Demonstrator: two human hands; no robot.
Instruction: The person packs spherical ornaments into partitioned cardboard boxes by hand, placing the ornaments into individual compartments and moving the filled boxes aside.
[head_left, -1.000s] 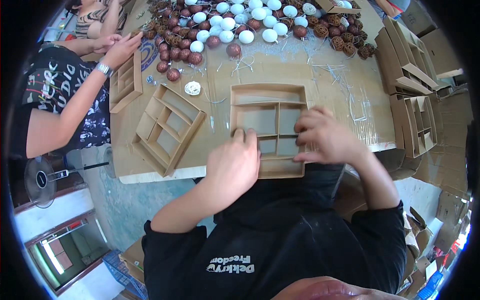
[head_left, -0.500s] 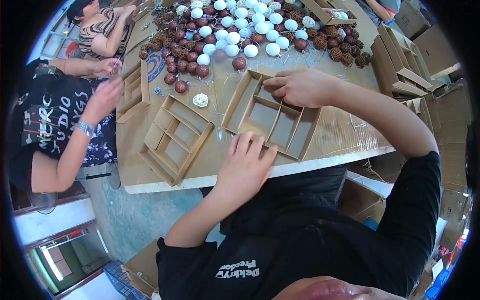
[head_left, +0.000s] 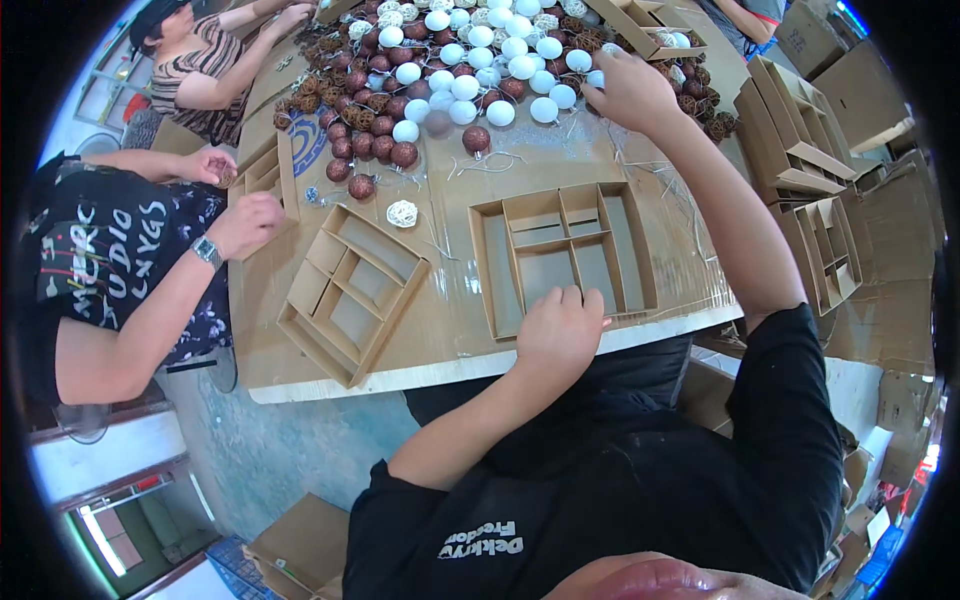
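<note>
Divided cardboard box lies flat by the near edge of the tabletop, right of that edge's middle, with a long compartment down each side and four cells between. The person's two hands are well apart. The left hand is at the box's near wall, its fingers bent over the rim; I cannot tell whether it is clamped there. To the left, toward the tabletop's near left corner, a second cardboard box with partitions of its own sits at a slant. Past the gap between the two boxes lies a loose white wicker ball, with pale wires farther off.

At the left edge, a co-worker in a dark printed shirt has both hands near another partitioned box. By the right edge stand more cardboard boxes.

Toward the far edge spreads a pile of white balls, dark red glittery balls and brown wicker balls. The right hand is stretched out to the pile's right side, fingertips beside a white ball; whether they grip anything, I cannot tell. Just beyond it, a shallow partitioned tray holds a few balls
</note>
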